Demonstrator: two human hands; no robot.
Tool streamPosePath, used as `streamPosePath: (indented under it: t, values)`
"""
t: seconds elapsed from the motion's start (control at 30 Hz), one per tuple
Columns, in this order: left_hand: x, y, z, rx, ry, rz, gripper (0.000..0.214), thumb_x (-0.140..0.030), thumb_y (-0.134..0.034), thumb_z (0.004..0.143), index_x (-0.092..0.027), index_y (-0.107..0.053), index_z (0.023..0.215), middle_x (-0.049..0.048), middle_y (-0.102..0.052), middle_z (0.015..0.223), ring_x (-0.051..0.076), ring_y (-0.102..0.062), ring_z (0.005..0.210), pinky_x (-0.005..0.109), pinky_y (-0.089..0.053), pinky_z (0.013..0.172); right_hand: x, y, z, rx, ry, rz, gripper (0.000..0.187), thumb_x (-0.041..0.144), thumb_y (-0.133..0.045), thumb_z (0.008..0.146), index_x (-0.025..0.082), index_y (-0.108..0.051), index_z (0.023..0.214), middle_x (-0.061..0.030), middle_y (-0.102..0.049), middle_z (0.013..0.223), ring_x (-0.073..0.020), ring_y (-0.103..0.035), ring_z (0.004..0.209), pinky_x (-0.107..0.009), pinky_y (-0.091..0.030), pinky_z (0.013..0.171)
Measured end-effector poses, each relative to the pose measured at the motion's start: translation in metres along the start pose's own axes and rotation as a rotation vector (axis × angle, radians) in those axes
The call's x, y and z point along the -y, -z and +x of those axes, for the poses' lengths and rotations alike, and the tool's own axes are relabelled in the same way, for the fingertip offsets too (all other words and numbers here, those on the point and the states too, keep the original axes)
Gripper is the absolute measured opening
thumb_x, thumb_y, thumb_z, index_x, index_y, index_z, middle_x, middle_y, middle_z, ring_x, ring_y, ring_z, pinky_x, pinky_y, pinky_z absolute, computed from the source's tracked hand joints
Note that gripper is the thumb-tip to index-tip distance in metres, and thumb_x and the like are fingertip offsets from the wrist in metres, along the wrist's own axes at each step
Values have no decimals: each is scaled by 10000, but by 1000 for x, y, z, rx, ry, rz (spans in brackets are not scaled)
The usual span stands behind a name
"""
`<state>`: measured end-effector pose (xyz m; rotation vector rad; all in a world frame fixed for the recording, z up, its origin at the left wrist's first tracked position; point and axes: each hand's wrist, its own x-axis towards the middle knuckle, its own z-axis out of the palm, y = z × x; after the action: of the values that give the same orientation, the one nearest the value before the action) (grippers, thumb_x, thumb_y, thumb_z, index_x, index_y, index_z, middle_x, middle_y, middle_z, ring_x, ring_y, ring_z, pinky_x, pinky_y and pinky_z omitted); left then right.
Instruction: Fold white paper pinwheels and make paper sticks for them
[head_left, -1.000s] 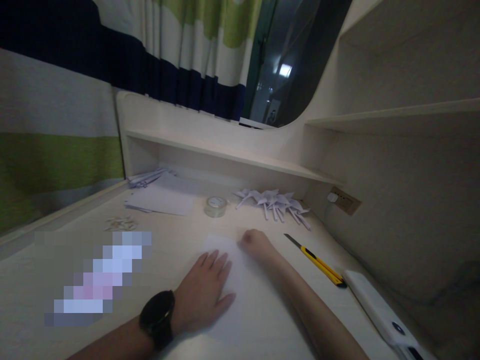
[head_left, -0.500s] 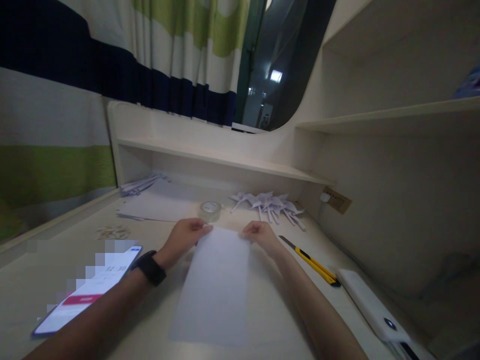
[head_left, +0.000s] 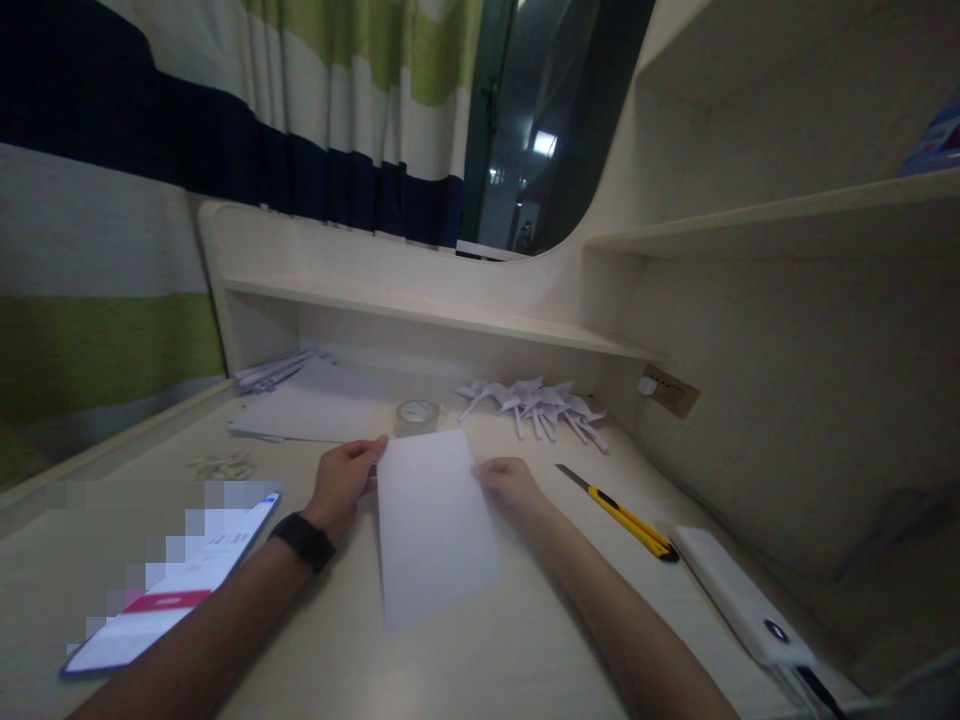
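Note:
A white sheet of paper [head_left: 435,530] is held between my two hands over the desk. My left hand [head_left: 346,482], with a black watch [head_left: 304,540] on its wrist, pinches the sheet's upper left edge. On the opposite side, my right hand [head_left: 511,482] grips the right edge near the top, its fingertips partly behind the paper. Just beyond the sheet sits a roll of clear tape [head_left: 417,416]. A yellow utility knife [head_left: 630,522] with its blade out lies to the right of my right hand.
Folded paper pinwheels [head_left: 536,405] lie at the back right. Paper sheets [head_left: 307,405] and rolled paper sticks [head_left: 281,372] are at the back left. Small pale pieces [head_left: 221,465] and a lit phone [head_left: 180,590] are on the left, a white power strip [head_left: 739,595] on the right.
The near end of the paper has lifted and swung away from me, so the sheet looks shorter. My left hand has shifted slightly left, and my right hand slightly down along the edge.

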<state>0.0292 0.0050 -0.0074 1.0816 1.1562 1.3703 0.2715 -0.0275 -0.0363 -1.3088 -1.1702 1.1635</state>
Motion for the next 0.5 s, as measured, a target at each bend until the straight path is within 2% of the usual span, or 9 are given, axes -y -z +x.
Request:
streamPosePath:
  t: [0.17, 0.23, 0.3, 0.37, 0.4, 0.43, 0.5]
  values:
    - [4, 2, 4, 40, -5, 39, 423, -506, -700, 623, -111, -642, 762, 49, -631, 682, 157, -564, 587, 246, -436, 500, -1, 2, 0, -9, -30, -57, 248, 335, -745, 594, 131, -604, 611, 9, -560, 482, -87, -469, 408, -216, -335, 421]
    - [5, 4, 6, 35, -74, 154, 416, -512, -649, 677, -119, -652, 812, 80, -665, 764, 194, -603, 657, 278, -467, 548, -1, 4, 0, -1, -36, -96, 230, 329, -724, 623, 136, -599, 617, 7, -559, 480, -87, -462, 398, -214, -326, 409]
    - [5, 5, 7, -7, -227, 380, 398, -494, -572, 758, -132, -657, 899, 108, -687, 881, 236, -633, 776, 328, -496, 655, -1, 6, -1, 32, -38, -152, 224, 328, -706, 646, 136, -597, 612, 1, -562, 479, -89, -463, 393, -212, -319, 397]
    - [6, 4, 4, -25, -464, 641, 371, -444, -490, 835, -146, -646, 991, 120, -678, 1019, 263, -620, 932, 381, -478, 813, -1, 7, -2, 76, -31, -224, 227, 332, -700, 660, 131, -607, 611, -6, -571, 482, -91, -464, 389, -209, -316, 388]
    - [6, 2, 0, 10, -592, 751, 360, -417, -456, 864, -152, -639, 1025, 119, -665, 1071, 264, -601, 997, 394, -451, 883, -1, 7, -2, 96, -19, -266, 232, 339, -697, 668, 129, -615, 616, -8, -577, 485, -91, -463, 388, -208, -317, 386]
    - [7, 0, -5, 83, -716, 838, 352, -394, -430, 886, -158, -634, 1049, 113, -653, 1111, 259, -580, 1047, 395, -421, 935, -2, 6, -2, 113, -2, -311, 240, 350, -692, 680, 127, -624, 625, -9, -585, 492, -90, -465, 390, -206, -321, 388]
    - [11, -7, -17, 334, -890, 955, 350, -374, -407, 912, -167, -631, 1083, 100, -641, 1152, 235, -556, 1100, 370, -387, 990, -1, 2, -3, 136, 47, -414, 257, 371, -671, 714, 124, -645, 647, -15, -610, 523, -93, -488, 415, -204, -343, 408]
